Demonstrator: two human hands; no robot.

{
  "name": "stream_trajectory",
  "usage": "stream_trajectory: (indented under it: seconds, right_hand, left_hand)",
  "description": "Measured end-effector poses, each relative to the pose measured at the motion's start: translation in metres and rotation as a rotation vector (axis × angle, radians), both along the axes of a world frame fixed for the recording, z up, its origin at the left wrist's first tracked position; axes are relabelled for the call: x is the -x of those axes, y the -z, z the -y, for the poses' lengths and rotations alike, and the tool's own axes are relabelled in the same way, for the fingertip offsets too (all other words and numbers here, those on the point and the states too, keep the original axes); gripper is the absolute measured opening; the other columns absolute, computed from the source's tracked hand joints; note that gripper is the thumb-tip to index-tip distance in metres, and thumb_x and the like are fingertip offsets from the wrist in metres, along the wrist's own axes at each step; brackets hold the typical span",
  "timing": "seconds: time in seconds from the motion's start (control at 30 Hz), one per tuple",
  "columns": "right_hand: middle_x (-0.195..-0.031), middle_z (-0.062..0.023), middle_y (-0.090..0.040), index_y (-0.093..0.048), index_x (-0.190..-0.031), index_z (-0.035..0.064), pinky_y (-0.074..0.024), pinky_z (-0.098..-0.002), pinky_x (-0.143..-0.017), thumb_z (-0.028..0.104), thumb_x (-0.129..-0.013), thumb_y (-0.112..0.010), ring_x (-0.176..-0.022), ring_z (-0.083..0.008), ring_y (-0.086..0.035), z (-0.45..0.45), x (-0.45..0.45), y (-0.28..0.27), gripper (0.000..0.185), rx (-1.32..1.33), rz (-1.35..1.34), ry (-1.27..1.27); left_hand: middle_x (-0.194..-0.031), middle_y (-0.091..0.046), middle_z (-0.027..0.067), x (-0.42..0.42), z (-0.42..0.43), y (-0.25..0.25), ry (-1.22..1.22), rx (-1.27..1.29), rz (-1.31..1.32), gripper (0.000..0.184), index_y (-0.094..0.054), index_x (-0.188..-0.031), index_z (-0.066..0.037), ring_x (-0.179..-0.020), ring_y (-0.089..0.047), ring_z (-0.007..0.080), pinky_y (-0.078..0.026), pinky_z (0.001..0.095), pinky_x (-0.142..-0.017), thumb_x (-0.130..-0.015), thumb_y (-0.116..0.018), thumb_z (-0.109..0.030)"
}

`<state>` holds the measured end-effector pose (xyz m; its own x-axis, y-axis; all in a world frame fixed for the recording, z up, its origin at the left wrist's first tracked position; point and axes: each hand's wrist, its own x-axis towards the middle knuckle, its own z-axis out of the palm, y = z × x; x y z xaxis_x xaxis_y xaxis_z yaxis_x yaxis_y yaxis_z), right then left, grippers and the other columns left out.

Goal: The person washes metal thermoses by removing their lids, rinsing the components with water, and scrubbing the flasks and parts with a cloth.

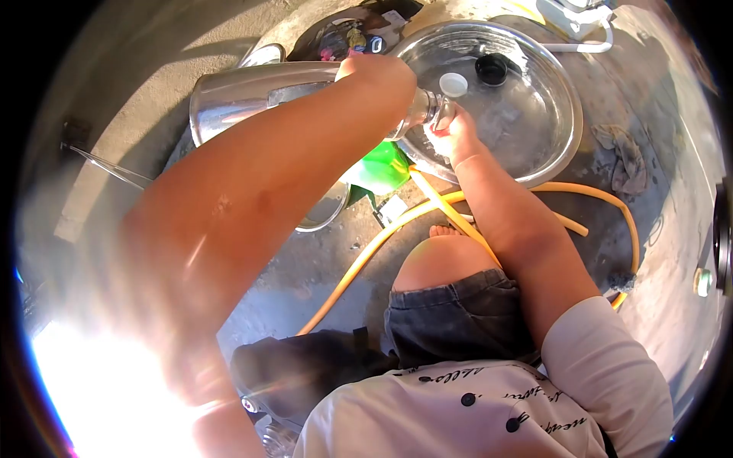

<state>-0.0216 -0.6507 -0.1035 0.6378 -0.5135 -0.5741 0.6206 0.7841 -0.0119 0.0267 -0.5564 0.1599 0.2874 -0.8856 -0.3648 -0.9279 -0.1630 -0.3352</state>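
A large shiny metal flask (244,95) lies on its side in the air, its neck pointing right over the rim of a wide metal basin (569,126). My left hand (378,80) is closed over the flask's upper body near the shoulder; most of its fingers are hidden. At the flask's mouth, the fingers of my right hand (456,137) are closed around the rim. Beyond it, a white cap (453,84) and a black cap (491,69) are in the basin, which appears to contain water.
A yellow hose (363,256) loops across the wet concrete floor. Below the flask are a bright green object (382,169) and a metal vessel's rim (336,210). A grey rag (622,156) lies right of the basin. A dark container (336,38) with small items stands behind.
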Motion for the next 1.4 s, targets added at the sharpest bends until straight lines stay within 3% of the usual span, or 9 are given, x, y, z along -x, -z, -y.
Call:
stream_trajectory:
  seconds: [0.23,0.33,0.4,0.67,0.87,1.07,1.17,1.3,1.4]
  right_hand:
    - [-0.094,-0.0106,-0.064,-0.059,-0.101,0.0028,-0.0557,-0.0414,-0.078,0.012,-0.092,-0.053,-0.082,-0.0253,-0.065,-0.004,0.008,-0.001,0.014,0.053,0.018,-0.049]
    - [-0.102,-0.013,-0.064,-0.059,-0.106,0.0041,-0.0527,-0.0449,-0.087,0.019,-0.094,-0.05,-0.092,-0.0275,-0.063,-0.005,0.011,-0.006,0.021,0.093,-0.086,-0.094]
    - [-0.125,-0.0091,-0.057,-0.053,-0.123,0.0129,-0.0483,-0.0539,-0.093,0.039,-0.101,-0.033,-0.112,-0.0292,-0.057,-0.004,0.01,-0.009,0.04,0.091,-0.031,-0.157]
    - [-0.119,-0.005,-0.062,-0.056,-0.119,0.0145,-0.0472,-0.0512,-0.095,0.04,-0.102,-0.031,-0.112,-0.0265,-0.057,0.001,0.013,-0.012,0.04,0.139,-0.095,-0.164]
    - [-0.11,-0.0071,-0.065,-0.058,-0.113,0.0124,-0.0487,-0.0486,-0.091,0.036,-0.103,-0.033,-0.103,-0.0275,-0.062,-0.002,0.019,-0.031,0.036,0.208,-0.11,-0.141]
    - [-0.11,-0.0098,-0.065,-0.059,-0.113,0.0087,-0.0483,-0.0517,-0.089,0.035,-0.102,-0.034,-0.102,-0.0309,-0.062,-0.005,0.028,-0.061,0.038,0.184,0.163,-0.272]
    - [-0.108,-0.0078,-0.067,-0.063,-0.109,0.009,-0.0477,-0.0519,-0.09,0.033,-0.099,-0.043,-0.102,-0.0301,-0.062,-0.023,0.035,-0.105,0.033,0.382,-0.142,-0.383]
    - [-0.107,-0.0059,-0.068,-0.064,-0.109,0.0101,-0.0483,-0.0511,-0.09,0.028,-0.095,-0.055,-0.1,-0.0258,-0.064,-0.038,0.022,-0.155,0.025,0.629,-0.158,-0.555]
    - [-0.107,-0.0071,-0.067,-0.062,-0.112,0.0078,-0.0482,-0.0476,-0.09,0.028,-0.096,-0.056,-0.098,-0.0251,-0.064,-0.089,0.008,-0.208,0.027,0.885,-0.197,-0.665]
  left_hand:
    - [-0.094,-0.072,0.0134,0.013,-0.002,-0.008,0.022,-0.031,0.015,0.018,-0.074,-0.094,-0.005,-0.088,-0.071,0.0311,-0.057,0.0416,-0.074,-0.081,-0.062,-0.008]
    - [-0.095,-0.072,0.0127,0.014,-0.002,-0.009,0.062,-0.016,0.013,0.018,-0.074,-0.095,-0.006,-0.089,-0.071,0.0304,-0.057,0.041,-0.075,-0.081,-0.063,-0.009]
    - [-0.096,-0.072,0.0125,0.009,-0.001,-0.005,0.08,0.008,-0.005,0.018,-0.075,-0.095,-0.006,-0.089,-0.071,0.03,-0.057,0.0406,-0.075,-0.081,-0.063,-0.009]
    - [-0.1,-0.072,0.0129,0.004,0.0,0.014,0.086,0.08,0.061,0.021,-0.074,-0.099,-0.006,-0.093,-0.071,0.0303,-0.057,0.04,-0.078,-0.08,-0.065,-0.008]
    - [-0.102,-0.072,0.0127,0.022,-0.013,-0.015,0.001,-0.002,-0.021,0.022,-0.073,-0.101,-0.006,-0.093,-0.071,0.0305,-0.057,0.0399,-0.078,-0.08,-0.067,-0.008]
    - [-0.097,-0.072,0.0122,0.033,-0.055,-0.036,-0.039,0.04,-0.018,0.019,-0.074,-0.098,-0.008,-0.088,-0.071,0.029,-0.058,0.0412,-0.071,-0.08,-0.069,-0.01]
    - [-0.094,-0.072,0.0126,0.029,-0.09,-0.045,-0.097,0.1,-0.079,0.017,-0.075,-0.095,-0.007,-0.085,-0.072,0.0285,-0.058,0.0418,-0.068,-0.081,-0.072,-0.015]
    - [-0.09,-0.071,0.0121,0.006,-0.17,-0.044,-0.156,0.368,-0.135,0.029,-0.069,-0.104,-0.009,-0.084,-0.07,0.0308,-0.056,0.0428,-0.073,-0.085,-0.071,-0.03]
    - [-0.085,-0.069,0.0123,-0.005,-0.243,-0.043,-0.307,0.474,-0.139,0.037,-0.065,-0.106,-0.009,-0.08,-0.069,0.0289,-0.054,0.0424,-0.072,-0.087,-0.069,-0.04]
